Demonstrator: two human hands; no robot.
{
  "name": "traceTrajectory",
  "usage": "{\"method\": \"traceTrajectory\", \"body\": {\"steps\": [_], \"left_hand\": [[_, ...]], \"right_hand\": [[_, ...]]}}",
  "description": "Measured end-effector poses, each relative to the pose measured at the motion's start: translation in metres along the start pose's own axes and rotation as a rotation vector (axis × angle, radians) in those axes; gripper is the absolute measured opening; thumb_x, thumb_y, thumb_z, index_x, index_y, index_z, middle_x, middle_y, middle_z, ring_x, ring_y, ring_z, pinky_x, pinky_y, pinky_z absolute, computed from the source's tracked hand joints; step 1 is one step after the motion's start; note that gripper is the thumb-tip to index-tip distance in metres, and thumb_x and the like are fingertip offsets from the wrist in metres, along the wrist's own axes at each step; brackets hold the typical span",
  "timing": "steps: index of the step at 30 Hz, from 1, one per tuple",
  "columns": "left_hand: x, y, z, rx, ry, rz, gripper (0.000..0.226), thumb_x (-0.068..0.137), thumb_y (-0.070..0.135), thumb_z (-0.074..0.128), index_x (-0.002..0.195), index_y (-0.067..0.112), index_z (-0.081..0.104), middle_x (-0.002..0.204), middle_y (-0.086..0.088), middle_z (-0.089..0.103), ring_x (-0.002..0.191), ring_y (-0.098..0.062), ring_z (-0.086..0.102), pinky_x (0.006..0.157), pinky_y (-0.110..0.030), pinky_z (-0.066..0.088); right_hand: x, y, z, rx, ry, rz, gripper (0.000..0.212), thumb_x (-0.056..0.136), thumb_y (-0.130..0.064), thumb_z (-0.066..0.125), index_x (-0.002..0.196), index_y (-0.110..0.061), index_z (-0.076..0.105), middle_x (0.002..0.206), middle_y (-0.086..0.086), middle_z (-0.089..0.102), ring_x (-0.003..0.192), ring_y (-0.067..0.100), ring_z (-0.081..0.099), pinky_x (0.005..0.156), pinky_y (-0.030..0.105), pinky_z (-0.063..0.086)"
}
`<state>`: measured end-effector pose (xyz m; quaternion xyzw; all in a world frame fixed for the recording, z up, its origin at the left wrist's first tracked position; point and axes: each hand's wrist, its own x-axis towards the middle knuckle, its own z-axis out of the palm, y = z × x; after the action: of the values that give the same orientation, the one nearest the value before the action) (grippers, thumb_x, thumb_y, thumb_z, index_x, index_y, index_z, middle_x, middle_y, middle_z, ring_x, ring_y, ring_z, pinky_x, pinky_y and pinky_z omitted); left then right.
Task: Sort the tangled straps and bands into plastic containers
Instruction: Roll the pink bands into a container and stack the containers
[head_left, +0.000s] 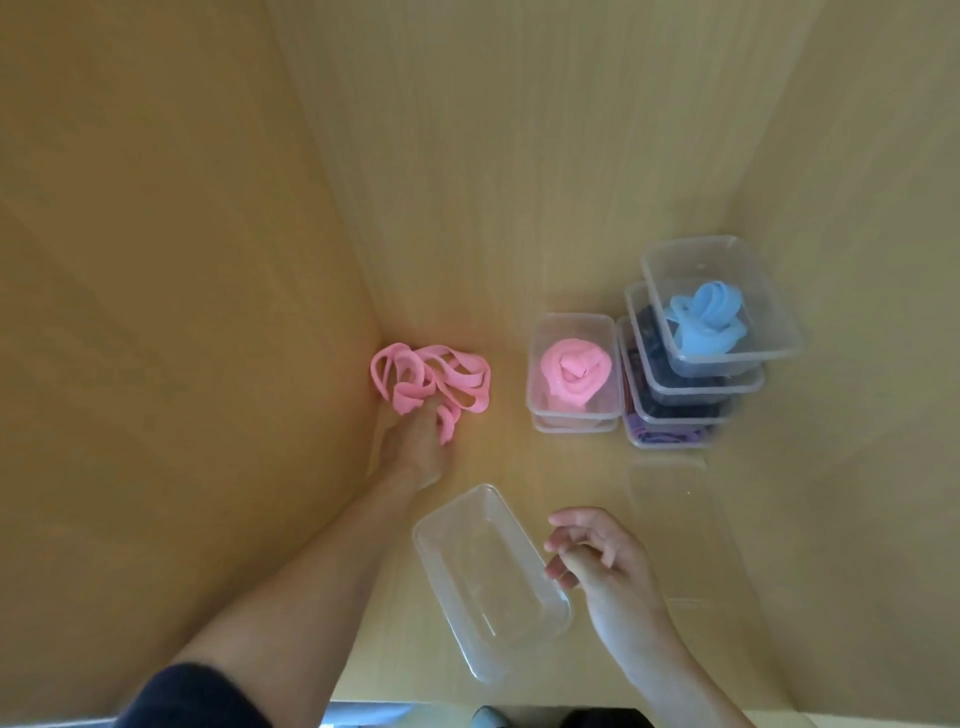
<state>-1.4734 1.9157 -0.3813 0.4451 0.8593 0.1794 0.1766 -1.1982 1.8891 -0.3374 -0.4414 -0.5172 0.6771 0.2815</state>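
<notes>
A tangled pink band (431, 382) lies on the wooden surface against the left wall. My left hand (418, 441) reaches into its near side, fingers curled in among the loops. An empty clear container (491, 582) lies near the front edge. My right hand (597, 558) hovers just right of it, fingers loosely curled, holding nothing. A clear container (574, 374) holds a coiled pink band. To its right stands a stack of containers; the top one (719, 301) holds a blue band, the lower ones dark and purple bands (670, 434).
A wooden wall (182, 312) rises on the left, meeting the surface right behind the pink tangle. A clear lid (670, 499) lies flat, right of my right hand. The table's front edge runs along the bottom of the view.
</notes>
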Motion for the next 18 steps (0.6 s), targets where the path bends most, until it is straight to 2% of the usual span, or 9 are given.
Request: {"method": "traceTrajectory", "body": {"steps": [3,5,7,10,11,13,14,16,18], "left_hand": [[0.003,0.005,0.006,0.272,0.043,0.075,0.043,0.086,0.01,0.052,0.123,0.032,0.054,0.125,0.0,0.061,0.114,-0.03,0.057,0.092,-0.038,0.049],[0.003,0.005,0.012,0.324,0.056,0.085,0.049,0.087,0.008,0.051,0.129,0.032,0.051,0.131,-0.001,0.06,0.12,-0.03,0.054,0.097,-0.038,0.046],[0.003,0.0,0.015,0.238,0.031,0.012,0.054,0.086,0.009,0.053,0.134,0.034,0.049,0.133,-0.001,0.058,0.12,-0.03,0.054,0.097,-0.038,0.049],[0.005,0.004,0.003,-0.15,0.058,-0.16,0.065,0.086,0.015,0.063,0.145,0.03,0.042,0.126,0.0,0.063,0.106,-0.031,0.063,0.081,-0.034,0.051],[0.007,0.01,-0.006,-0.291,0.109,-0.187,0.059,0.086,0.017,0.067,0.14,0.028,0.047,0.122,0.0,0.065,0.099,-0.03,0.065,0.076,-0.032,0.049],[0.011,0.025,-0.03,-0.497,0.206,-0.199,0.038,0.081,0.013,0.073,0.116,0.019,0.058,0.118,-0.003,0.065,0.096,-0.03,0.066,0.071,-0.029,0.045],[0.013,0.032,-0.042,-0.554,0.231,-0.199,0.036,0.08,0.009,0.073,0.112,0.015,0.058,0.116,-0.004,0.064,0.099,-0.03,0.065,0.069,-0.028,0.045],[0.014,0.047,-0.072,-0.579,0.22,-0.197,0.048,0.08,0.003,0.069,0.125,0.011,0.053,0.113,-0.004,0.062,0.096,-0.028,0.065,0.068,-0.026,0.049],[0.009,0.063,-0.104,-0.551,0.158,-0.159,0.055,0.081,-0.002,0.066,0.13,0.014,0.049,0.108,-0.004,0.062,0.077,-0.022,0.066,0.052,-0.024,0.05]], "right_hand": [[-0.005,-0.004,-0.008,0.028,0.022,-0.01,0.027,0.093,0.013,0.052,0.102,-0.007,0.068,0.08,0.001,0.068,0.064,0.017,0.064,0.059,0.025,0.049],[-0.008,-0.004,-0.013,0.035,0.033,-0.01,0.028,0.093,0.013,0.05,0.101,-0.007,0.068,0.079,0.001,0.068,0.064,0.018,0.064,0.058,0.022,0.05],[-0.009,-0.004,-0.017,0.023,0.034,-0.019,0.029,0.093,0.014,0.049,0.099,-0.007,0.069,0.079,0.005,0.067,0.065,0.021,0.063,0.059,0.022,0.05],[-0.005,-0.007,-0.021,-0.01,0.022,-0.042,0.03,0.094,0.015,0.048,0.093,-0.005,0.07,0.074,0.004,0.068,0.064,0.019,0.063,0.06,0.022,0.048],[-0.002,-0.009,-0.023,-0.018,0.017,-0.05,0.03,0.094,0.014,0.048,0.092,-0.005,0.07,0.073,0.003,0.068,0.064,0.019,0.063,0.061,0.022,0.048],[0.004,-0.014,-0.025,-0.025,0.008,-0.072,0.029,0.094,0.015,0.048,0.09,-0.004,0.07,0.071,0.003,0.068,0.063,0.018,0.064,0.06,0.022,0.048],[0.007,-0.017,-0.025,-0.021,0.003,-0.083,0.029,0.094,0.015,0.048,0.089,-0.003,0.07,0.07,0.003,0.067,0.062,0.018,0.063,0.059,0.021,0.048],[0.014,-0.026,-0.021,-0.022,-0.012,-0.108,0.028,0.094,0.016,0.048,0.088,-0.001,0.069,0.068,0.003,0.067,0.062,0.019,0.063,0.058,0.021,0.047],[0.021,-0.04,-0.014,-0.04,-0.032,-0.14,0.028,0.094,0.016,0.048,0.087,-0.001,0.069,0.067,0.003,0.066,0.061,0.018,0.063,0.059,0.022,0.047]]}}
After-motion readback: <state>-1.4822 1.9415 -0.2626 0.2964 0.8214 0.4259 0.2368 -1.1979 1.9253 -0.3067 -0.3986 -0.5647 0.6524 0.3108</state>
